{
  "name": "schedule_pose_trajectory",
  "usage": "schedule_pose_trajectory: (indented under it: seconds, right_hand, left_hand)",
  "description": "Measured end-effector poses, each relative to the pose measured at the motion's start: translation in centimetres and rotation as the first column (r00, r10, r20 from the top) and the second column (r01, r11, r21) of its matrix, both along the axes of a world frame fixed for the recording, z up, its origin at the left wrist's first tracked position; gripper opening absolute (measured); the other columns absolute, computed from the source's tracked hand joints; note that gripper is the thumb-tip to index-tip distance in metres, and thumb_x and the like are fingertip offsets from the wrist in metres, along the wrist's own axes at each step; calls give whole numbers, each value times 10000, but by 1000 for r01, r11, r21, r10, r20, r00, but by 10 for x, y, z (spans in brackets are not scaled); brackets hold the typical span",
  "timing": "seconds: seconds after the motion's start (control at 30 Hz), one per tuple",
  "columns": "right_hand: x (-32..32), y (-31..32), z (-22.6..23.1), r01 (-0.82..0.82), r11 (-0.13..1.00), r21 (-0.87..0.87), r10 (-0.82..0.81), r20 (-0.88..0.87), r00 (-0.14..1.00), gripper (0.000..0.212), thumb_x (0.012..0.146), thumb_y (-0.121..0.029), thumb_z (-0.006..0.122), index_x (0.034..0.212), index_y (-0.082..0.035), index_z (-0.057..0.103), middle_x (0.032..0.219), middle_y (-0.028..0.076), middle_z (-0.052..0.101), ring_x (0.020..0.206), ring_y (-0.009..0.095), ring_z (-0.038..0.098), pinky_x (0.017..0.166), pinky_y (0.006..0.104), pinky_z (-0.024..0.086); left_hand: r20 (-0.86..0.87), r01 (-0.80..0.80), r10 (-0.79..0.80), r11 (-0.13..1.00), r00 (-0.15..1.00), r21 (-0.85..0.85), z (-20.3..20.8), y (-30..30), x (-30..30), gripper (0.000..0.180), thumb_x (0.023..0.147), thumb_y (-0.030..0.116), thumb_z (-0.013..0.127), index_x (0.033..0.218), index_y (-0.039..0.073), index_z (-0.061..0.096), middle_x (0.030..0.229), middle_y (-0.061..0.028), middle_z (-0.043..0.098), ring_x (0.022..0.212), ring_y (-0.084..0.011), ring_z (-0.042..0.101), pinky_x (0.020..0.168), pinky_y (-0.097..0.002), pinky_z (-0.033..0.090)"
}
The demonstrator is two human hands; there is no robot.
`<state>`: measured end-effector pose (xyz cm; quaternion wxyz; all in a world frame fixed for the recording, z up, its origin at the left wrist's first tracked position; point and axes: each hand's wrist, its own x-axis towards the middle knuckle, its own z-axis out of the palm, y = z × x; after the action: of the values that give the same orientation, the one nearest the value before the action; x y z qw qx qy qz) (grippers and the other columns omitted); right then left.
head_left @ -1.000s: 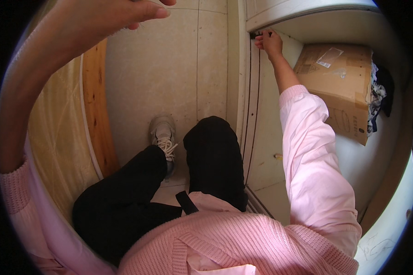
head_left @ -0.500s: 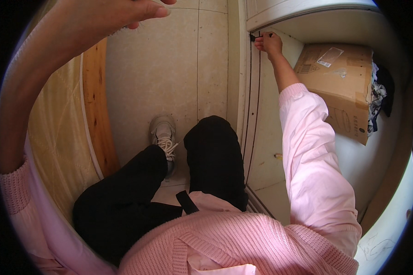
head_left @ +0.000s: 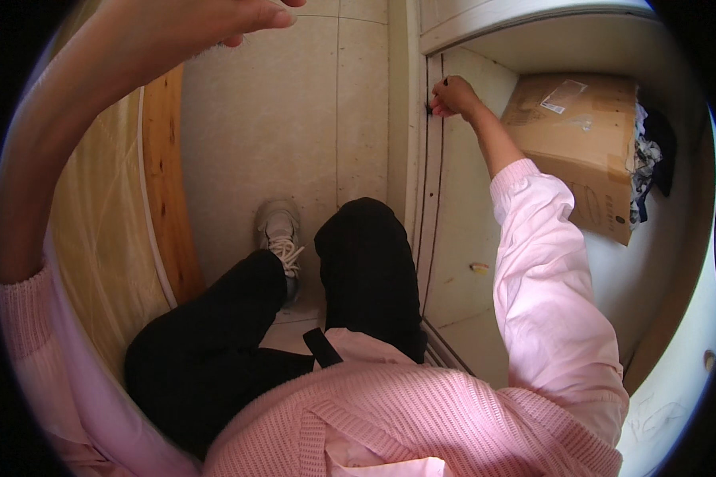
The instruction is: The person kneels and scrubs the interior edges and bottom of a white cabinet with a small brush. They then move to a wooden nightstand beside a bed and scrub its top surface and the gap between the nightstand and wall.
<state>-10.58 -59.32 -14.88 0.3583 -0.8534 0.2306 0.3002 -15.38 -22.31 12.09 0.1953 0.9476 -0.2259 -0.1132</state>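
The cupboard floor (head_left: 469, 230) edge lies right at the curled fingers of the right hand (head_left: 452, 97), bare board below them. A cardboard box (head_left: 589, 143) sits beyond. The left hand (head_left: 215, 24) hangs raised, fingers loosely bent, holding nothing.

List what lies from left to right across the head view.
Left hand raised at the top left → wooden board → white sneaker → right hand at the dark door seam → cardboard box → dark clothes.

The right hand (head_left: 453, 97) was curled closed, arm stretched forward; the left hand (head_left: 239, 20) hung raised, fingers loosely bent.
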Motion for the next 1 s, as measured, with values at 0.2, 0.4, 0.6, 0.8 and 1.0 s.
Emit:
schedule_pose_trajectory:
  seconds: [0.2, 0.4, 0.6, 0.8, 1.0]
  right_hand:
    - [-23, 2, 23, -74, 983, 167, 114, -241, 964, 178, 888, -181, 493, 897, -25, 579, 707, 89, 645, 569, 174, 630, 511, 294, 527]
    - [-11, -6, 24, 60, 992, 113, -70, 87, 994, 187, 900, -193, 475, 944, -31, 558, 763, 89, 646, 617, 167, 633, 550, 291, 533]
    - [-53, -10, 14, -13, 996, 87, 27, -161, 987, 212, 890, -195, 488, 906, 3, 563, 723, 111, 646, 577, 173, 629, 523, 297, 532]
    - [-33, -17, 24, 199, 970, 142, -218, 134, 967, 185, 887, -148, 469, 932, 2, 566, 741, 132, 643, 576, 207, 633, 516, 314, 540]
    - [-33, -17, 12, 86, 988, 126, -70, -125, 990, 184, 896, -150, 472, 949, 2, 560, 756, 134, 642, 581, 220, 635, 525, 323, 543]
  left_hand:
    - [14, 35, -35, 999, 999, -16, -2, 2, 1, 245, 834, 144, 654, 1000, -37, 654, 841, -76, 556, 726, -154, 558, 647, -280, 453]
    - [-6, -29, 29, 998, 1000, -61, -2, -4, -3, 244, 843, 122, 641, 995, -69, 639, 852, -81, 552, 756, -154, 595, 686, -265, 490]
    - [-30, 6, -8, 999, 1000, -44, -1, -1, 1, 250, 849, 132, 638, 991, -73, 634, 875, -87, 544, 739, -144, 595, 664, -258, 493]
    - [-6, -14, 14, 1000, 1000, -19, -2, -3, -2, 253, 854, 139, 634, 985, -78, 628, 882, -89, 543, 737, -140, 593, 667, -256, 491]
    - [-61, -55, 51, 996, 997, -72, -2, -4, -2, 241, 854, 121, 630, 988, -80, 625, 885, -85, 538, 738, -141, 588, 684, -257, 489]
